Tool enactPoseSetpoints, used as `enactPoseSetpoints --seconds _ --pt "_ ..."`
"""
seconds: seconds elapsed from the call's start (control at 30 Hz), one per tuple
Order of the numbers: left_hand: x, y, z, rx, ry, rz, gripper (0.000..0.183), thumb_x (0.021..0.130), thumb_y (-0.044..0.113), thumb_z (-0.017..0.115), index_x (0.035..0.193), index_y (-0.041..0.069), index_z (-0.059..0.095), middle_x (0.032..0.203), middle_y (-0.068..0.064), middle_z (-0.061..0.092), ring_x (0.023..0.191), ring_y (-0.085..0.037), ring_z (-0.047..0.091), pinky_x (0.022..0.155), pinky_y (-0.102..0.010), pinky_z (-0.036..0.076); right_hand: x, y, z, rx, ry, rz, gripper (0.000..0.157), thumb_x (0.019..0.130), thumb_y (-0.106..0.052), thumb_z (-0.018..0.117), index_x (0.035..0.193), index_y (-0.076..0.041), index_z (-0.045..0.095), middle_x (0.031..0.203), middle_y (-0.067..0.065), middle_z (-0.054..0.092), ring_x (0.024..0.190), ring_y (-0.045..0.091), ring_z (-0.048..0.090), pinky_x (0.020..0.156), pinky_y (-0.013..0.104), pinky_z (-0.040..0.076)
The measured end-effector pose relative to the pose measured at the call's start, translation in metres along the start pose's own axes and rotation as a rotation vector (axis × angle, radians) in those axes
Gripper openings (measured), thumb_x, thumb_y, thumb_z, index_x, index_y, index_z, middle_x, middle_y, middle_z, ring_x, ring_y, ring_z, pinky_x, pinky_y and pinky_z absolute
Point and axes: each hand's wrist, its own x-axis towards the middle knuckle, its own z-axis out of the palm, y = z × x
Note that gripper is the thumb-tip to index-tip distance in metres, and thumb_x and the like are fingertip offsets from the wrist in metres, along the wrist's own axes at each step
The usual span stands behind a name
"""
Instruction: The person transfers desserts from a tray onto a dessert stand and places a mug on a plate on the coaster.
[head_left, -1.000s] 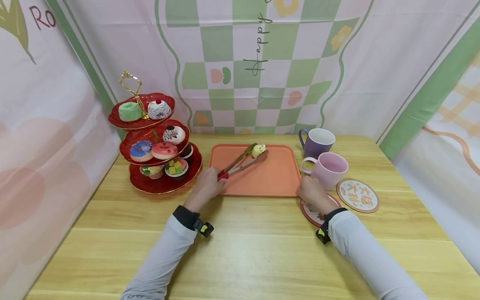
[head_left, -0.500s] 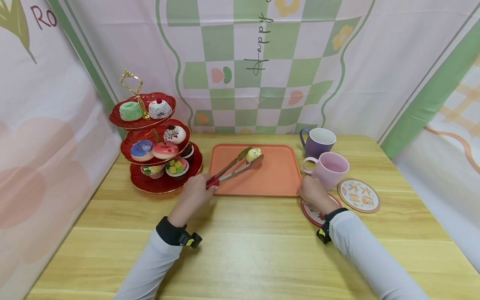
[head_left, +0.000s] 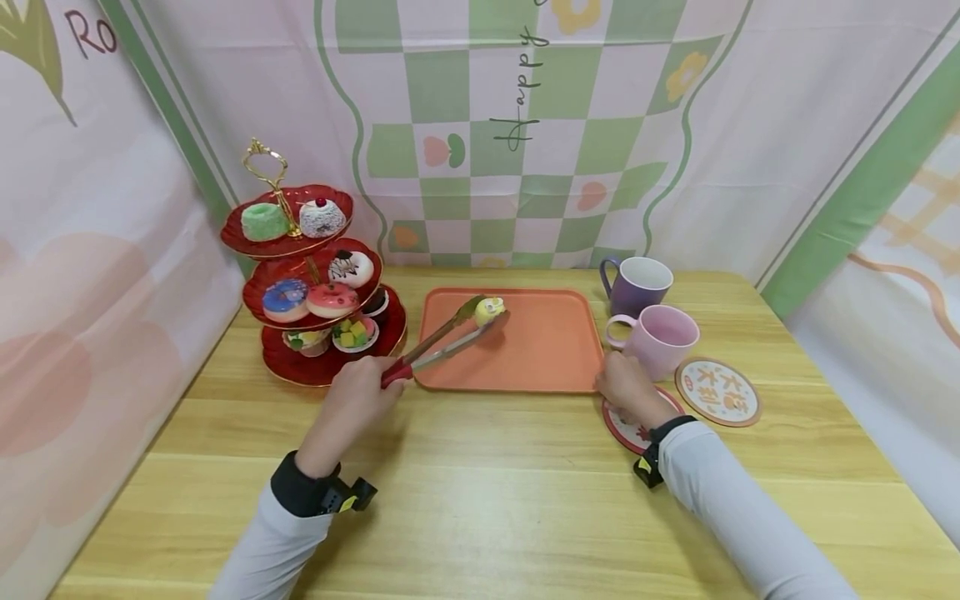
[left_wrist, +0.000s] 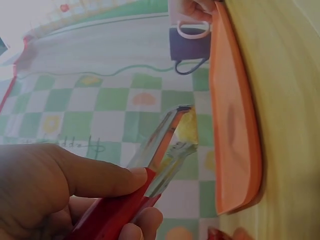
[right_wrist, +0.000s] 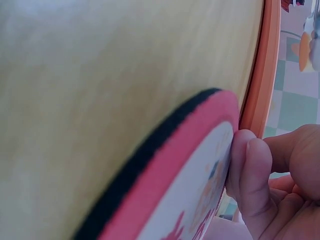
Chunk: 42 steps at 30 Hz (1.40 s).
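Note:
My left hand (head_left: pixel 358 396) grips red-handled metal tongs (left_wrist: pixel 120 205), thumb along the handle. Between the tongs' tips is a small yellow cake (head_left: pixel 489 311) with pale topping, held above the left half of the orange tray (head_left: pixel 547 350). The left wrist view shows a gap between the cake (left_wrist: pixel 187 126) and the tray. My right hand (head_left: pixel 628 387) pinches the tray's near right corner. Its curled fingers lie against a red-rimmed round coaster (right_wrist: pixel 225 112), which the hand partly covers in the head view.
At left stands a three-tier red stand (head_left: pixel 281 362) with donuts, cakes and cupcakes. A pink mug (head_left: pixel 660 346) and a purple mug (head_left: pixel 637 292) stand right of the tray, beside an orange-rimmed coaster (head_left: pixel 718 392). A patterned curtain (head_left: pixel 517 133) hangs behind the table.
My left hand has moved left and toward the near edge, carrying the tongs and the yellow cake leftward over the tray. My right hand and the tray have stayed put.

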Motion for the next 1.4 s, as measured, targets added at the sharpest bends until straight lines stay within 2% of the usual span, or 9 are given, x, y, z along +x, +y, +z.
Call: enactPoseSetpoints --seconds 0.33,0.63,0.97,1.03,1.2,1.4 --pt "-0.019 0.000 -0.022 0.025 0.022 -0.017 0.030 0.086 0.017 0.067 0.110 0.000 0.064 0.071 -0.006 0.055 0.055 -0.019 0.046 0.051 -0.030 0.037 -0.001 -0.001 -0.001 0.050 -0.032 0.056 0.012 0.084 -0.002 0.048 0.074 0.000 0.052 0.061 0.008 0.050 0.045 0.018 0.051 0.041 0.028 0.042" --pt "-0.041 -0.004 -0.046 0.051 0.108 0.034 0.035 0.087 0.017 0.066 0.115 -0.003 0.062 0.070 -0.005 0.056 0.054 -0.018 0.045 0.048 -0.031 0.037 -0.001 -0.002 -0.001 0.063 -0.057 0.086 0.013 0.086 -0.003 0.047 0.074 0.001 0.053 0.058 0.008 0.051 0.041 0.016 0.052 0.041 0.029 0.043" --pt "-0.065 -0.005 -0.066 0.080 0.169 0.020 0.042 0.088 0.017 0.065 0.121 -0.007 0.056 0.081 -0.013 0.060 0.059 -0.021 0.047 0.050 -0.031 0.038 0.000 0.000 0.000 0.028 -0.031 0.045 0.015 0.085 -0.002 0.048 0.071 -0.001 0.053 0.061 0.008 0.051 0.047 0.019 0.052 0.045 0.030 0.043" --pt "-0.069 -0.005 -0.070 0.087 0.184 0.017 0.043 0.088 0.018 0.065 0.122 -0.007 0.055 0.079 -0.013 0.058 0.059 -0.022 0.047 0.049 -0.032 0.037 0.000 0.000 0.000 0.023 -0.028 0.041 0.015 0.084 -0.002 0.049 0.070 -0.002 0.053 0.061 0.008 0.051 0.048 0.019 0.052 0.045 0.029 0.042" --pt "-0.078 -0.006 -0.076 0.107 0.235 0.016 0.038 0.089 0.021 0.065 0.118 -0.003 0.059 0.066 -0.006 0.051 0.053 -0.020 0.044 0.046 -0.032 0.033 0.000 0.000 0.000 0.018 -0.023 0.042 0.016 0.084 -0.003 0.049 0.068 -0.002 0.053 0.060 0.008 0.051 0.049 0.019 0.051 0.046 0.029 0.042" --pt "-0.085 -0.005 -0.079 0.130 0.272 -0.005 0.043 0.088 0.023 0.065 0.120 -0.005 0.057 0.069 -0.010 0.054 0.052 -0.021 0.044 0.046 -0.033 0.032 0.000 -0.001 -0.001 0.037 -0.027 0.041 0.014 0.084 -0.002 0.048 0.072 0.000 0.053 0.061 0.008 0.051 0.046 0.019 0.052 0.045 0.030 0.043"
